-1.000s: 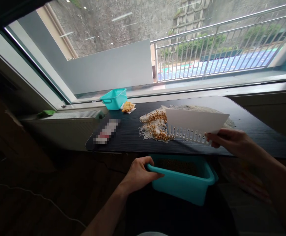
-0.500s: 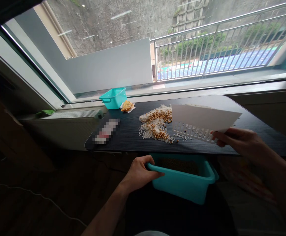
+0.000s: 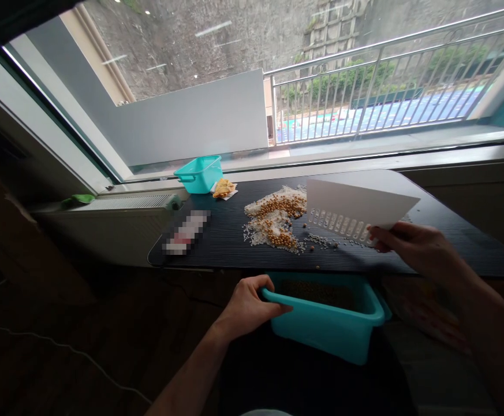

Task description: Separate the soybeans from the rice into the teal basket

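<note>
My left hand (image 3: 254,303) grips the near left rim of a turquoise plastic bin (image 3: 321,329), which sits just below the table's front edge. Small dark grains (image 3: 316,292) lie inside it. In my right hand (image 3: 401,238) is a white sheet (image 3: 359,205) with a row of slots along its lower edge, pinched at its right corner and held tilted above the table. To the sheet's left, a heap of white grains and round tan beans (image 3: 277,216) spreads over the tabletop. Loose white grains (image 3: 321,241) and a few stray beans lie under the sheet.
The dark wood-grained table (image 3: 217,242) stands against a window. A second turquoise bin (image 3: 202,176) is at its back left, with a crumpled yellow item (image 3: 224,189) beside it. A blurred-out flat object (image 3: 186,234) lies at the left end. A radiator (image 3: 126,202) is further left.
The white sheet has shifted slightly, with my right hand moving a little left and up. More loose grains and stray beans show below it. My left hand still holds the bin, which shifted slightly right.
</note>
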The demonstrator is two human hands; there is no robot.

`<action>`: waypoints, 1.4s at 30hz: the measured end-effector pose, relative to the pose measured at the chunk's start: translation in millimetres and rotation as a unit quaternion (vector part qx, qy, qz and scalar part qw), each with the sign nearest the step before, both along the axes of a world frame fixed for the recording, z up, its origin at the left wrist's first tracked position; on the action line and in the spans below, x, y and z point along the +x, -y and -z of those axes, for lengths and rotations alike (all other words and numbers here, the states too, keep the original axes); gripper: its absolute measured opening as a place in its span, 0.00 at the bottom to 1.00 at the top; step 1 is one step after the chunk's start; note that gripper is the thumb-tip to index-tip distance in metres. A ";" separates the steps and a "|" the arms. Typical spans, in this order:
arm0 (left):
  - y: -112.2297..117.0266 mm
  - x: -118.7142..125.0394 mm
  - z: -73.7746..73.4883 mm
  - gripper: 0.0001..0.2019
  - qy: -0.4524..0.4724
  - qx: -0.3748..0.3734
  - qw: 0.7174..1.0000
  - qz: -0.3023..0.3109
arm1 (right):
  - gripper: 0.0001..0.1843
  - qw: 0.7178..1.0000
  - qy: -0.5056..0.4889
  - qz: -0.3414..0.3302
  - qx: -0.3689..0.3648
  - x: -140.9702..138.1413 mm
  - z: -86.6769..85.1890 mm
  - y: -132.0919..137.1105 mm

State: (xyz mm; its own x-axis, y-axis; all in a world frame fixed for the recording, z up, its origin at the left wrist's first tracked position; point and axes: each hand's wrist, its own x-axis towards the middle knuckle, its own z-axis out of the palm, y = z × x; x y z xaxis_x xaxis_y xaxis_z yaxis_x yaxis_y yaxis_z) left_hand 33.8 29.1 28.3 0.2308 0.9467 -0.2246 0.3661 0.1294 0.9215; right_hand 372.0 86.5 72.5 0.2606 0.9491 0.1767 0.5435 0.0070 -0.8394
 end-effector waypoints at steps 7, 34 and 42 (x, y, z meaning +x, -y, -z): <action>-2.3 8.0 -0.9 0.22 0.028 -0.013 1.000 0.002 | 0.34 0.999 0.005 -0.032 -0.016 -3.1 -1.1 -27.7; -1.5 14.5 -3.7 0.22 0.060 -0.016 0.998 0.013 | 0.22 0.995 -0.027 0.092 -0.037 21.6 -6.3 60.7; -2.9 13.9 -3.8 0.22 0.059 -0.015 0.998 0.017 | 0.35 0.998 0.008 0.055 -0.028 12.9 -2.9 70.8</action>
